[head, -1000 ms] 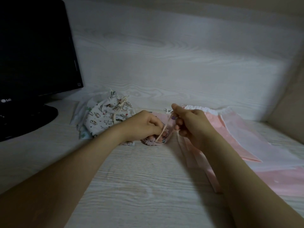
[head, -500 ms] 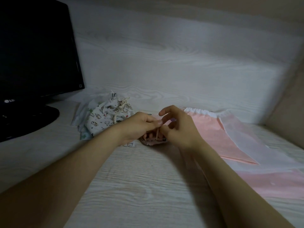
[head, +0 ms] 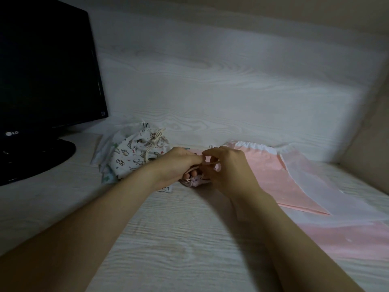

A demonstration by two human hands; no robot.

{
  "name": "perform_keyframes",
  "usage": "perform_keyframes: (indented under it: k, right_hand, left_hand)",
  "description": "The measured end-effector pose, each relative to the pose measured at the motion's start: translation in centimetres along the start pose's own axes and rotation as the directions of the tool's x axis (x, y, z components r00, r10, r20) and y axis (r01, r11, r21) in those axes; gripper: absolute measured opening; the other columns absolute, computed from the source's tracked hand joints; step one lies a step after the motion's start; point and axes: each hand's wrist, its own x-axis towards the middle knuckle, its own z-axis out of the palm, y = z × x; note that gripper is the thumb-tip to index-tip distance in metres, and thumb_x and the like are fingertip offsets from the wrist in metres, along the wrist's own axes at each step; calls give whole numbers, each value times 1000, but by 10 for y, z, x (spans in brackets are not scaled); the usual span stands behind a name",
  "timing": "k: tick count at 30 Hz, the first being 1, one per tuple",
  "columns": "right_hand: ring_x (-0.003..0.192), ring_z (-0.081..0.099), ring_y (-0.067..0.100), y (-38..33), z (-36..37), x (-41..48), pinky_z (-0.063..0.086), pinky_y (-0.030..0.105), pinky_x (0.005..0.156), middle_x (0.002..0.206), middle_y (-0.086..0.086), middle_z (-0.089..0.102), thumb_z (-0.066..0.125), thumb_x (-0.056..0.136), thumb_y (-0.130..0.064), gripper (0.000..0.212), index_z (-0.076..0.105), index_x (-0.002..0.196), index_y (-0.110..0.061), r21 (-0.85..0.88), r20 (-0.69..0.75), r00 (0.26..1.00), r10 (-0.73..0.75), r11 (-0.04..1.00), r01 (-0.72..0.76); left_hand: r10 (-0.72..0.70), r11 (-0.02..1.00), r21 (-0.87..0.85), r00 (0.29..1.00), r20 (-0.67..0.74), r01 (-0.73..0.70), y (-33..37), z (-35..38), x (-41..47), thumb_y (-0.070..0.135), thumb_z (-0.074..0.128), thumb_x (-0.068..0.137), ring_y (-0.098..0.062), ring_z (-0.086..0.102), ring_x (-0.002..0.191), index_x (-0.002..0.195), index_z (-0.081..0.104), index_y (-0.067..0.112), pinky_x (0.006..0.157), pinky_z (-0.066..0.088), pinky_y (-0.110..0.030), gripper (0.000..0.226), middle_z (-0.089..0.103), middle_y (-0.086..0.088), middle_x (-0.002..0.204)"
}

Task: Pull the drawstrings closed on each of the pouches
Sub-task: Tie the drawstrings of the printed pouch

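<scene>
Drawstring (head: 208, 163) lies left-right | left hand (head: 176, 163), right hand (head: 230, 166) pinch it

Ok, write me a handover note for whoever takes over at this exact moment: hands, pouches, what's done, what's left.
Left hand grips the small pouch on the desk; right hand pinches its drawstring.
Done: the animal-print pouch behind the left hand looks cinched.
Left: finish the small pouch, then the pink pouch and the translucent white pouch lying flat on the right.
</scene>
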Motion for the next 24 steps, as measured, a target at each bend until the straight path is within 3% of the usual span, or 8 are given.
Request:
perform_keyframes:
  k: [3, 6, 11, 13, 15, 18, 21, 24]
  right_hand:
    - [79, 67, 24, -1, 1, 1, 53, 36, 70, 87, 5, 72, 72, 80, -12, 26, 80, 101, -25, -26, 36, 999, -33, 999, 34]
    - [72, 62, 27, 1, 3, 2, 51, 40, 63, 79, 7, 64, 69, 82, -11, 22, 82, 94, -25, -79, 83, 994, -73, 994, 79]
    - [93, 67, 33, 1, 4, 1, 50, 38, 72, 90, 11, 69, 57, 79, -25, 29, 83, 91, -22, -322, 113, 991, -70, 941, 103]
    - [95, 67, 33, 1, 5, -1, 51, 38, 74, 90, 12, 68, 51, 76, -28, 33, 82, 86, -20, -308, 120, 993, -21, 950, 57]
    - [85, 66, 29, -1, 5, -3, 51, 37, 68, 79, 10, 65, 51, 74, -27, 30, 78, 76, -16, -169, 96, 994, 51, 985, -34]
    - [57, 46, 12, -3, 4, 0, 39, 30, 55, 58, 9, 54, 60, 82, -20, 23, 72, 66, -9, 130, 66, 972, 224, 964, -231]
    - [63, 60, 5, -2, 3, 2, 46, 18, 61, 65, -1, 72, 69, 87, -13, 17, 79, 73, -12, 424, 161, 897, 412, 792, -440]
    - [77, 72, 19, 1, 9, 2, 56, 34, 76, 77, 4, 78, 66, 88, -2, 25, 80, 70, -12, 607, 214, 846, 487, 612, -506]
  left_hand:
    - [-4, 1000, 3, 1000, -6, 4, 0, 1, 1, 16, 68, 99, -16, 55, 71, 101, 73, -14, 64, 40, -29, 31, 59, -12, 81]
    - [-3, 998, -59, 1000, 0, 3, 4, 2, -2, 2, 59, 88, -18, 52, 71, 85, 65, 4, 62, 37, -33, 7, 52, -9, 77]
    - [14, 998, -67, 999, 34, -11, 9, 5, -7, 5, 59, 65, -19, 52, 72, 74, 56, 6, 62, 38, -33, 9, 50, -9, 77]
    - [35, 999, 35, 999, -35, -34, 6, 5, -6, 2, 64, 72, -20, 63, 78, 83, 64, -2, 69, 51, -33, 12, 63, -10, 82]
    - [92, 982, 177, 983, -162, -63, 1, 3, -4, -4, 71, 82, -25, 73, 97, 100, 68, 8, 87, 62, -42, 21, 74, -12, 102]
    - [259, 905, 392, 944, -204, -164, -5, -3, -1, -4, 76, 86, -24, 77, 87, 82, 74, 20, 82, 65, -47, 24, 78, -5, 88]
    - [392, 829, 501, 897, -203, -248, -4, -5, -1, -4, 76, 86, -8, 75, 83, 75, 80, 27, 82, 63, -32, 34, 79, 8, 82]
    - [434, 810, 508, 882, -185, -292, -2, 1, -4, 0, 75, 89, 0, 73, 86, 86, 82, 28, 85, 61, -27, 29, 79, 14, 88]
